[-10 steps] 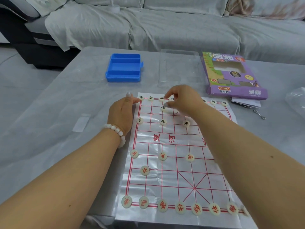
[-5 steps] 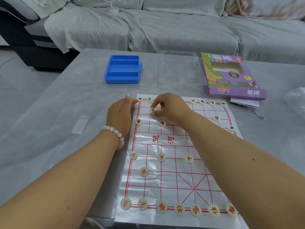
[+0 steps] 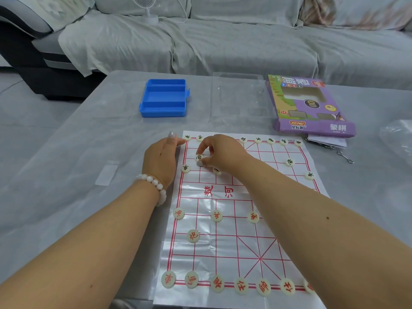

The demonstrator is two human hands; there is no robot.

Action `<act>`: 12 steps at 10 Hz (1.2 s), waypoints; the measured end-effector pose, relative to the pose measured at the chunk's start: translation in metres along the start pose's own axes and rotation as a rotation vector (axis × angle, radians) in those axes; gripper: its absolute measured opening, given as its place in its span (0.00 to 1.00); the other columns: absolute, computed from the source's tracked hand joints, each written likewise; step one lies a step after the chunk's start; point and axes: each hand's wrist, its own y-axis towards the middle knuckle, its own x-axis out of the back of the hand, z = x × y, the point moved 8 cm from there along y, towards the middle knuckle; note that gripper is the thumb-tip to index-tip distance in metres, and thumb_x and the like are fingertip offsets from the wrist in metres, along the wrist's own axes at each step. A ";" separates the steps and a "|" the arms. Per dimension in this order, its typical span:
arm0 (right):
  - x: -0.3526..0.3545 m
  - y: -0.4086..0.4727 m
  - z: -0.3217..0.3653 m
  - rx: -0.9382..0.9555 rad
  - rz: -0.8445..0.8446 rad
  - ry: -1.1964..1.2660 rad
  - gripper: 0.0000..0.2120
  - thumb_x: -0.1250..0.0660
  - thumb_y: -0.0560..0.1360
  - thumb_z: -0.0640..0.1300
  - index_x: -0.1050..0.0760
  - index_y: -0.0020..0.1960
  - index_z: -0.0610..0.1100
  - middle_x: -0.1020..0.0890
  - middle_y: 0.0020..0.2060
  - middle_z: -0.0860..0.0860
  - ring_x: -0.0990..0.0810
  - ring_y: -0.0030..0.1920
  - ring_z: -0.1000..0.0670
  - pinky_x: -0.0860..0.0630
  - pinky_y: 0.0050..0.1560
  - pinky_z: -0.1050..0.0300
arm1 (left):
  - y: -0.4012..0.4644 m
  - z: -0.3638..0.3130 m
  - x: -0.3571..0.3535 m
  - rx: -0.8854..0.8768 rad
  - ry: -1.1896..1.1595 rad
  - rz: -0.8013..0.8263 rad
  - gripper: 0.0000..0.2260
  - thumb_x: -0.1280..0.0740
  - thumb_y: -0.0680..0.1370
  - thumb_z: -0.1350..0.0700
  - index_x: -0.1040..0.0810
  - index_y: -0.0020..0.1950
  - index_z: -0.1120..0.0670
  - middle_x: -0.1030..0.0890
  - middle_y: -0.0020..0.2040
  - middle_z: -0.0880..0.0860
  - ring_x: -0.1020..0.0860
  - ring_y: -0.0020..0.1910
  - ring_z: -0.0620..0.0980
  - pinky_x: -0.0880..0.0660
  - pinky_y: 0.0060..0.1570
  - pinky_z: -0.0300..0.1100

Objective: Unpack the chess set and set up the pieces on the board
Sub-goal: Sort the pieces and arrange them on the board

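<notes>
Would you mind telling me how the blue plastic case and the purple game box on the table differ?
The blue plastic case is plain, solid blue and shows ribbed sections; the purple game box carries printed pictures and lettering with a cut-out window. The case lies beyond the board's left corner, the box beyond its right corner. The case lies square to the view; the box is angled. Both lie flat on the table, untouched by either hand.

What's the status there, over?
Right hand pinching black piece on board. Left hand flat at board's edge. Nothing blocking.
</notes>
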 end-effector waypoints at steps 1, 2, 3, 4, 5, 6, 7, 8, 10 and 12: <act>0.001 -0.001 0.000 0.014 0.008 -0.002 0.14 0.28 0.70 0.54 0.22 0.55 0.54 0.22 0.53 0.54 0.27 0.48 0.52 0.28 0.49 0.58 | -0.001 0.001 -0.001 0.009 -0.002 0.010 0.24 0.54 0.81 0.44 0.21 0.59 0.51 0.22 0.60 0.51 0.26 0.59 0.50 0.36 0.63 0.41; 0.007 -0.002 0.000 0.034 -0.022 0.019 0.16 0.29 0.70 0.55 0.22 0.56 0.54 0.30 0.38 0.59 0.28 0.43 0.53 0.32 0.43 0.59 | 0.000 0.003 0.002 0.034 -0.036 0.014 0.23 0.54 0.82 0.44 0.21 0.58 0.50 0.22 0.61 0.50 0.27 0.61 0.50 0.35 0.68 0.47; 0.016 -0.002 -0.005 0.025 -0.083 0.070 0.16 0.31 0.71 0.57 0.23 0.57 0.53 0.30 0.39 0.58 0.28 0.41 0.55 0.32 0.40 0.62 | -0.001 0.003 0.005 0.059 -0.119 0.020 0.23 0.53 0.82 0.46 0.20 0.58 0.51 0.22 0.60 0.49 0.27 0.59 0.47 0.36 0.66 0.44; 0.025 0.003 -0.008 0.000 -0.120 0.116 0.15 0.33 0.73 0.57 0.22 0.56 0.51 0.32 0.34 0.60 0.29 0.40 0.55 0.35 0.34 0.64 | 0.005 0.003 0.007 0.126 -0.182 0.044 0.19 0.49 0.82 0.48 0.21 0.58 0.53 0.22 0.59 0.49 0.26 0.58 0.47 0.33 0.63 0.42; 0.031 0.011 -0.011 -0.036 -0.138 0.133 0.13 0.34 0.74 0.57 0.22 0.54 0.51 0.28 0.37 0.58 0.28 0.40 0.55 0.32 0.39 0.62 | 0.017 0.008 0.008 0.255 -0.319 0.069 0.12 0.40 0.80 0.54 0.21 0.55 0.58 0.20 0.55 0.56 0.23 0.55 0.51 0.28 0.61 0.46; 0.030 0.018 -0.013 -0.055 -0.127 0.130 0.12 0.35 0.74 0.57 0.22 0.53 0.52 0.28 0.38 0.58 0.28 0.41 0.55 0.31 0.41 0.60 | 0.032 0.004 0.010 0.298 -0.467 0.066 0.10 0.37 0.77 0.61 0.24 0.55 0.66 0.20 0.43 0.55 0.22 0.45 0.50 0.25 0.54 0.46; 0.030 0.023 -0.016 -0.064 -0.125 0.132 0.11 0.35 0.75 0.56 0.22 0.52 0.52 0.28 0.38 0.57 0.28 0.41 0.55 0.30 0.41 0.60 | 0.048 0.009 0.012 0.471 -0.474 0.000 0.07 0.39 0.79 0.61 0.23 0.54 0.57 0.21 0.42 0.55 0.21 0.42 0.51 0.22 0.49 0.45; 0.032 0.027 -0.020 -0.075 -0.147 0.158 0.10 0.35 0.75 0.55 0.22 0.51 0.51 0.29 0.34 0.58 0.30 0.36 0.56 0.32 0.36 0.62 | 0.070 0.004 0.014 0.531 -0.507 -0.057 0.07 0.41 0.80 0.60 0.25 0.53 0.52 0.23 0.38 0.55 0.24 0.34 0.52 0.22 0.42 0.45; 0.037 0.034 -0.026 -0.090 -0.222 0.196 0.10 0.36 0.76 0.54 0.22 0.51 0.49 0.30 0.31 0.56 0.31 0.30 0.56 0.35 0.32 0.62 | 0.115 0.005 0.005 0.618 -0.642 -0.028 0.16 0.48 0.83 0.57 0.33 0.67 0.61 0.23 0.60 0.59 0.21 0.41 0.50 0.21 0.42 0.41; 0.045 0.037 -0.026 -0.070 -0.258 0.242 0.10 0.36 0.76 0.53 0.22 0.50 0.48 0.30 0.30 0.56 0.30 0.31 0.56 0.34 0.32 0.62 | 0.124 0.003 -0.001 0.659 -0.716 -0.049 0.20 0.55 0.84 0.57 0.42 0.73 0.63 0.33 0.71 0.60 0.29 0.66 0.56 0.22 0.42 0.43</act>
